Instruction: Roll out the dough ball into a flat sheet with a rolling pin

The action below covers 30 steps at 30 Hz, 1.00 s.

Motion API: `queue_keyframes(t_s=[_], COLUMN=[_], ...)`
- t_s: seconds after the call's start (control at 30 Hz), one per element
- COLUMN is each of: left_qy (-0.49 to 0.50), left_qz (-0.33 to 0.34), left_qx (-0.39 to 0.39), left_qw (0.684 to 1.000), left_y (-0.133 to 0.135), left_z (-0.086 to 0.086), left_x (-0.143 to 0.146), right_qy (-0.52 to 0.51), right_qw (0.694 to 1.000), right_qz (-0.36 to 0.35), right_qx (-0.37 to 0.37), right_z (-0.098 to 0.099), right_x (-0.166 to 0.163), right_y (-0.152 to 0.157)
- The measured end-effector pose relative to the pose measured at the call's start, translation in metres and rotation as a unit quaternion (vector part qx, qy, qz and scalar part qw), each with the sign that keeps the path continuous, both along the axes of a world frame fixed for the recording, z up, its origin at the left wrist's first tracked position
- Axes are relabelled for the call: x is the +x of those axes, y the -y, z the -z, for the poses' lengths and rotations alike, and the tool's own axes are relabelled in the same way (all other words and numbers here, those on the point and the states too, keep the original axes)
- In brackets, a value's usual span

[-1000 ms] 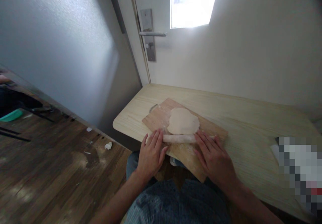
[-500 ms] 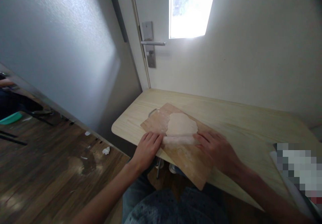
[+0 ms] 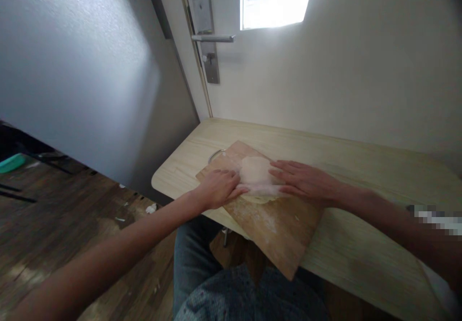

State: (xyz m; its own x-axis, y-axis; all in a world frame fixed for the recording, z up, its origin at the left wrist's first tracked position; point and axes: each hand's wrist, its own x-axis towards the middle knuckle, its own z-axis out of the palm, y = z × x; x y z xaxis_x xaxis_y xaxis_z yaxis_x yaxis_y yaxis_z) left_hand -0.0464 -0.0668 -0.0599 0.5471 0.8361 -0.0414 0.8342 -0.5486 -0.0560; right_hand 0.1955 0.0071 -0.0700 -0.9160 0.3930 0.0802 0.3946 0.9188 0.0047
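A pale sheet of dough lies on a flour-dusted wooden cutting board. Across the dough rests a whitish rolling pin; some dough shows on its near side. My left hand covers the pin's left end, its fingers curled and its thumb pointing inward along the pin. Over the right end lies my right hand, fingers stretched out and spread, the thumb side against the pin. Both pin ends are hidden under the hands.
The board sits on a light wood table, its near corner jutting past the edge. A metal ring handle is at its far left. Behind stand a door with a lever handle and a grey panel. Crumpled white scraps lie on the floor.
The rolling pin has moved away from me over the dough, and dough now shows on its near side. My right hand's fingers have stretched out. The head view has tilted down.
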Motion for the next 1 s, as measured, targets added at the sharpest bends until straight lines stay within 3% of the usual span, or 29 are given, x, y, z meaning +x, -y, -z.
queue_keyframes(t_s=[0.13, 0.27, 0.43, 0.6, 0.83, 1.0], left_qy=[0.024, 0.033, 0.038, 0.012, 0.062, 0.113], left_qz=[0.039, 0.100, 0.112, 0.159, 0.247, 0.261], left_qx=[-0.001, -0.036, -0.045, -0.055, -0.094, -0.148], left_qw=[0.999, 0.994, 0.992, 0.986, 0.962, 0.947], left_y=[-0.008, -0.008, -0.003, -0.019, -0.041, -0.041], left_z=[-0.002, -0.002, 0.002, -0.006, -0.009, -0.002], left_x=[-0.001, -0.001, 0.000, -0.006, -0.013, -0.013], right_qy=[0.020, -0.022, -0.052, -0.047, -0.068, -0.072], right_qw=[1.000, 1.000, 0.998, 0.999, 0.995, 0.988], right_qz=[0.000, 0.020, 0.018, 0.013, 0.079, 0.135], right_qx=[-0.024, 0.004, 0.017, 0.020, 0.008, -0.023], right_z=[0.003, 0.003, 0.001, 0.003, 0.008, 0.011], right_x=[-0.004, -0.004, -0.003, -0.003, -0.005, -0.006], right_y=[-0.011, 0.002, 0.017, 0.006, -0.002, 0.001])
